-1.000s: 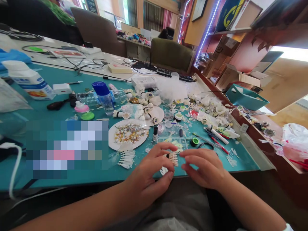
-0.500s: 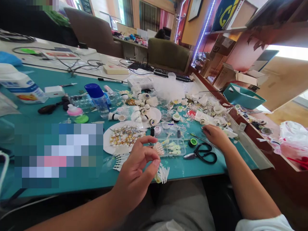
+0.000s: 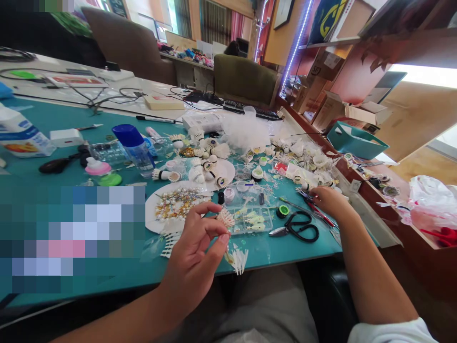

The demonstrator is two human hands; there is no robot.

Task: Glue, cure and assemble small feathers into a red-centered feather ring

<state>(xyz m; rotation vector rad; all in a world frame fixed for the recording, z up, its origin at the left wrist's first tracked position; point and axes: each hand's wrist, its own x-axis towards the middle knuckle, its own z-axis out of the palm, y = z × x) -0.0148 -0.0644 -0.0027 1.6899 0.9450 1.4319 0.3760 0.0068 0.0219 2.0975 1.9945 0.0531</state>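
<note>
My left hand (image 3: 200,247) is raised over the table's front edge. Thumb and forefinger pinch together, and a small pale pink fan-shaped piece (image 3: 225,218) shows just beyond them; the grip point is mostly hidden. My right hand (image 3: 332,202) is low over the table, its fingers closed at red-handled pliers (image 3: 323,213). Between the hands are black-handled scissors (image 3: 298,226), a small green-topped spool (image 3: 283,210) and a clear divided box (image 3: 254,220) with pale yellow-green pieces. White strips (image 3: 240,261) fan out below my left hand.
A white plate (image 3: 152,209) bears gold and white beads. Shuttlecocks (image 3: 214,164) and loose feathers crowd the middle and right. A blue-capped bottle (image 3: 134,147) stands on the left. A teal bin (image 3: 357,143) sits beyond the wooden side ledge. Part of the left is blurred out.
My right hand has shifted slightly right, and the red-handled pliers now show under its fingers. My left hand keeps its pinch. The view has turned a little, moving the table leftward.
</note>
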